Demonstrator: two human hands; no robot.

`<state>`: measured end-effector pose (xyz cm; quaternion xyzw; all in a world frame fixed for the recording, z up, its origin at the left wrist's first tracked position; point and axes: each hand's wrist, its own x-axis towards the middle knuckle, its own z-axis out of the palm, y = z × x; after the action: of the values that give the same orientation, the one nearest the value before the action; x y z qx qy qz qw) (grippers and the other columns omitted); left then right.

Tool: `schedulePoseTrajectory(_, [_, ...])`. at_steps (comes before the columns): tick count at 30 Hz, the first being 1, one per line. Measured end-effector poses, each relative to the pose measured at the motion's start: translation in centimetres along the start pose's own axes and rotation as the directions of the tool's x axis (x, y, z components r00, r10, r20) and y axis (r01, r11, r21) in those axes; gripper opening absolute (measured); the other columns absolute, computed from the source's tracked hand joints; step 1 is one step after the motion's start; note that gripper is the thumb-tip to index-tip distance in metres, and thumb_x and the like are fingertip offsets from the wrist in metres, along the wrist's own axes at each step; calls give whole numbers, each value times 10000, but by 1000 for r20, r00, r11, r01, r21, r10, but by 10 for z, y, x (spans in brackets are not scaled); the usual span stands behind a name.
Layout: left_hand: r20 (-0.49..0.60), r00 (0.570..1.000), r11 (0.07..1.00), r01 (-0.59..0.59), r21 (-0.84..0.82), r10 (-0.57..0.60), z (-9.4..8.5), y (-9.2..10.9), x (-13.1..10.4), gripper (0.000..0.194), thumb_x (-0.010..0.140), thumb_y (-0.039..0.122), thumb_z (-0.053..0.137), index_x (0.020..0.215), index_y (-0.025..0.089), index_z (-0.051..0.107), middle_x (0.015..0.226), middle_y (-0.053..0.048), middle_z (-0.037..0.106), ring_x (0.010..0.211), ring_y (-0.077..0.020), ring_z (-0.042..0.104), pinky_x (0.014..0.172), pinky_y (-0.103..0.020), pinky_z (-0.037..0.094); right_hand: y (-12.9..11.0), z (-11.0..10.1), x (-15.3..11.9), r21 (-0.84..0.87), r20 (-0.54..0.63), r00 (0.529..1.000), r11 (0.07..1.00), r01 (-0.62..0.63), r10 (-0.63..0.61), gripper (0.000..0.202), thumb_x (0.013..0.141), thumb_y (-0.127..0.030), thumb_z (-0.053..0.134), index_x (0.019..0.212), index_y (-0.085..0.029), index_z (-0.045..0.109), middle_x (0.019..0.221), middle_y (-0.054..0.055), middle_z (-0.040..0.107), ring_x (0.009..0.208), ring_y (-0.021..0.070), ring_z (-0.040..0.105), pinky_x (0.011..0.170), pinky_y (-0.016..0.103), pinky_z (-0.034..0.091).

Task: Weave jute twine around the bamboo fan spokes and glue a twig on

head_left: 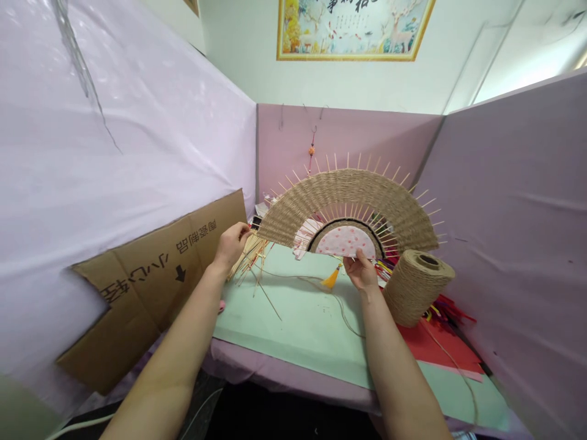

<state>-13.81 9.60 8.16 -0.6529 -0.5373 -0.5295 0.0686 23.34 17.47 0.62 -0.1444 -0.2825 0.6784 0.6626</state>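
Note:
A half-round woven fan (348, 186) is held up over the table, with thin bamboo sticks poking out past its twine weave. Its inner half-disc (343, 239) is white with pink spots and a dark rim. My right hand (362, 270) grips this half-disc at its lower edge, thumb in front. At the fan's left end, my left hand (233, 245) is closed in a pinch; what lies between its fingertips is too small to make out. A loose strand of twine (342, 305) curves across the table below the fan.
A large twine spool (417, 287) stands at right on red sheets (443, 342). Loose bamboo sticks (250, 256) lie at left, beside a folded cardboard sheet (160, 281). A yellow tassel (331, 278) lies mid-table. Pink panels (284, 140) enclose the green tabletop (293, 324).

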Motion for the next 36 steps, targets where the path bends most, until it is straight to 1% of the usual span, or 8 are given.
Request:
schedulePoseTrajectory(5, [5, 980, 964, 198, -175, -201, -1, 2, 3, 114, 740, 285, 657, 736, 181, 611, 692, 1, 626, 658, -135, 550, 637, -258, 424, 0, 0, -1, 25, -5, 1000, 1000, -14, 14, 109, 780, -154, 707, 794, -242, 643, 762, -65, 746, 729, 104, 711, 678, 222, 605])
schedulePoseTrajectory(8, [112, 908, 812, 413, -412, -404, -3, -1, 5, 181, 658, 283, 729, 717, 167, 604, 650, 9, 610, 610, -118, 547, 595, -247, 428, -1, 0, -1, 22, -6, 999, 999, -33, 33, 109, 781, -154, 707, 782, -239, 639, 745, -64, 743, 730, 108, 713, 670, 222, 607])
schedulePoseTrajectory(10, [278, 832, 648, 550, -528, -480, -6, -4, 6, 230, 613, 275, 779, 715, 157, 611, 661, 7, 620, 592, -98, 548, 598, -239, 445, -1, 0, -1, 17, -8, 999, 999, -43, 43, 111, 783, -155, 707, 776, -240, 636, 738, -63, 742, 719, 110, 713, 664, 221, 609])
schedulePoseTrajectory(14, [542, 709, 440, 705, -557, -451, -17, -12, 7, 222, 610, 223, 818, 722, 136, 648, 740, -40, 664, 635, -91, 586, 645, -232, 495, -2, -2, -1, 17, -19, 998, 998, -61, 61, 111, 784, -155, 704, 791, -244, 639, 755, -64, 748, 692, 105, 711, 646, 217, 610])
schedulePoseTrajectory(20, [665, 621, 316, 784, -535, -416, -25, -20, 6, 138, 671, 75, 769, 741, 133, 666, 809, -70, 697, 709, -107, 640, 722, -231, 546, -1, -5, 0, 8, -19, 997, 997, -78, 78, 109, 777, -174, 718, 770, -238, 630, 732, -73, 743, 686, 98, 711, 644, 205, 604])
schedulePoseTrajectory(24, [690, 610, 307, 792, -527, -391, -26, -23, 6, 171, 638, 58, 783, 749, 131, 675, 812, -67, 696, 704, -105, 645, 722, -221, 544, -1, -6, 0, 4, -15, 997, 997, -80, 80, 112, 773, -180, 722, 789, -247, 634, 753, -79, 747, 711, 92, 714, 663, 195, 598])
schedulePoseTrajectory(31, [709, 610, 451, 776, -442, -354, -27, -15, 14, 332, 586, 191, 842, 867, 175, 667, 747, -4, 656, 659, -85, 609, 580, -186, 478, -1, -3, -2, 11, -14, 996, 996, -93, 93, 125, 803, -142, 670, 863, -252, 657, 836, -58, 762, 758, 103, 718, 675, 215, 599])
schedulePoseTrajectory(36, [702, 606, 474, 775, -417, -374, -27, -16, 21, 346, 535, 224, 863, 804, 161, 657, 730, -13, 647, 609, -78, 574, 511, -178, 406, -1, 0, -3, -14, -19, 996, 997, -82, 82, 106, 798, -145, 683, 804, -244, 646, 811, -57, 759, 736, 111, 719, 666, 217, 601])
